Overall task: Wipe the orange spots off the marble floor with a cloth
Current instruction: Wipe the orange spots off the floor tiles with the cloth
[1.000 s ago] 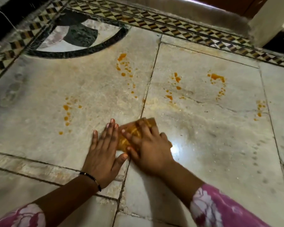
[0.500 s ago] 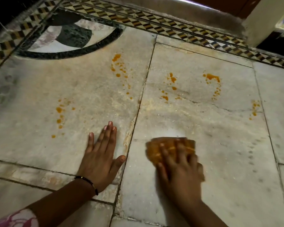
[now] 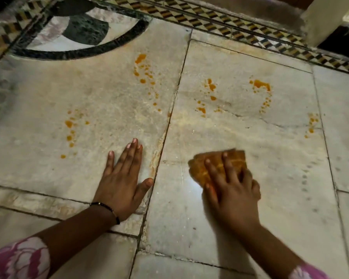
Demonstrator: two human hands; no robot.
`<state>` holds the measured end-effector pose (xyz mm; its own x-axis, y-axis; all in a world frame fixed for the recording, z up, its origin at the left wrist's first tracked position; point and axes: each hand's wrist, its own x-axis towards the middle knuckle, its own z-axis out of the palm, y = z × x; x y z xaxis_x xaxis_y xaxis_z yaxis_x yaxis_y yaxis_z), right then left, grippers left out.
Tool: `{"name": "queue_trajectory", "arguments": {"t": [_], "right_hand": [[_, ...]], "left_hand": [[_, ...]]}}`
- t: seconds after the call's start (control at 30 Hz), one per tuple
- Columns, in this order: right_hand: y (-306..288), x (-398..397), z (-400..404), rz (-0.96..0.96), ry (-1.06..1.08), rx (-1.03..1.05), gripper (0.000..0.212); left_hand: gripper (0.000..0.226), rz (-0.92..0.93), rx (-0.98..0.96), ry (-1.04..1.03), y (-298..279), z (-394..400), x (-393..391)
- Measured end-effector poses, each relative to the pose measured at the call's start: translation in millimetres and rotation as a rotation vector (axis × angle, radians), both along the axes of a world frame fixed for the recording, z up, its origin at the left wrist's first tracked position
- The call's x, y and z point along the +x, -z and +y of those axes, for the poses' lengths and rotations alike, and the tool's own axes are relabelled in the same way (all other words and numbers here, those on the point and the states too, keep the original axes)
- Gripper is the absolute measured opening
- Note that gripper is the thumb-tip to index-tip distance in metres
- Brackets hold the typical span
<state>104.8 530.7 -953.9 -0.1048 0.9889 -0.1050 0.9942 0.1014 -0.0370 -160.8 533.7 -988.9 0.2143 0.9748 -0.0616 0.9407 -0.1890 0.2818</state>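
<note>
My right hand [image 3: 232,190] presses a folded, orange-stained cloth [image 3: 201,168] flat on the marble floor [image 3: 250,208], fingers spread over it. My left hand [image 3: 123,182] lies flat on the floor to the left of the tile joint, fingers together, holding nothing. Orange spots lie beyond both hands in several clusters: one at the left [image 3: 69,129], one near the joint [image 3: 144,73], two on the right tile [image 3: 210,93] [image 3: 261,85], and a small one at the far right [image 3: 311,123].
A dark curved inlay [image 3: 85,47] fills the far left of the floor. A checkered mosaic border [image 3: 230,27] runs along the far side, with a pale pillar base [image 3: 322,21] at the top right. Faint grey smudges [image 3: 306,178] mark the tile right of the cloth.
My right hand slid the cloth from beside the left hand rightward across the tile joint onto the right tile. The left hand stayed planted in place.
</note>
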Motion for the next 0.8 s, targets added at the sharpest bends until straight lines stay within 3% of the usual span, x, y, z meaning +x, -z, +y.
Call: {"name": "queue_trajectory", "arguments": {"t": [0.13,0.33,0.4,0.5,0.67,0.8], "right_hand": [[-2.0,-74.6,-55.5,0.104,-0.146,-0.068,0.058],[3.5,-125.2,36.3,0.147,-0.357,-0.052,0.046],[2.3,-118.7,68.0,0.166,-0.286,-0.086,0.048],[0.6,-86.6,77.4,0.126,-0.177,-0.039,0.049],[5.1,-63.7,9.4,0.085,-0.072,0.014,0.051],[-3.7,-121.5,-51.9,0.159,-0.387,-0.138,0.051]], "left_hand": [[0.075,-0.097,0.009,-0.010,-2.3,0.4,-2.0],[0.067,-0.504,0.110,-0.231,-20.7,-10.9,-16.6],[0.067,-0.481,0.150,-0.312,-25.4,-23.7,-34.3],[0.073,-0.281,0.143,-0.411,-25.5,-43.9,-77.8],[0.081,-0.073,0.060,-0.557,-15.9,-58.5,-130.8],[0.079,-0.132,0.080,-0.604,-7.9,-38.8,-141.3]]}}
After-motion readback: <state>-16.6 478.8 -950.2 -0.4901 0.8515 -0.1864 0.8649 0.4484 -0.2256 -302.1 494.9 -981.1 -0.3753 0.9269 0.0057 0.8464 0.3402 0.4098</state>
